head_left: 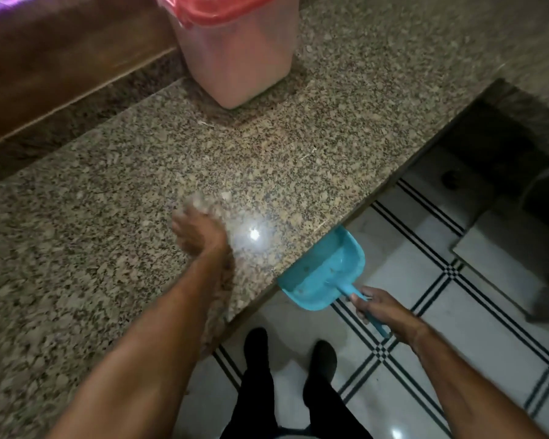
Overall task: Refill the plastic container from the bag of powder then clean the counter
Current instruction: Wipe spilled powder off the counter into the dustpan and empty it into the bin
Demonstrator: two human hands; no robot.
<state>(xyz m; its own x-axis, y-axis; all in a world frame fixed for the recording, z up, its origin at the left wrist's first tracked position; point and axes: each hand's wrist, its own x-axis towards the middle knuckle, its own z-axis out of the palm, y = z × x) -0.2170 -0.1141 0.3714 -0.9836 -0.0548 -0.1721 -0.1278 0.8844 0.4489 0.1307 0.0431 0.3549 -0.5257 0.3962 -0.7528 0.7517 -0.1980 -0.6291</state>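
**Dustpan tucked under the counter lip, left hand out on the granite**

Watching the head view from my end. The left hand (200,231) is down on the granite counter (330,137), near the front edge, and it's mostly a smear of blur. There's something pale and fuzzy at its fingertips, but I can't tell if that's powder or a cloth. I also can't tell whether the fingers are flat or curled round anything.

The right hand (384,308) is easier. Its fingers are wrapped round the handle of a blue dustpan (324,274), held off the front of the counter with the pan's mouth just under the stone lip, to the right of the left hand. A few specks sit in the pan.

The plastic container (235,58) stands upright at the back of the counter with its red lid (222,7) on, well apart from both hands. The walls are cloudy and look pale pinkish.

There's a bright glare spot (254,234) on the granite just beside the left hand. Down below are white floor tiles (457,343) with dark striped lines, and two dark shoes (257,346) between the arms
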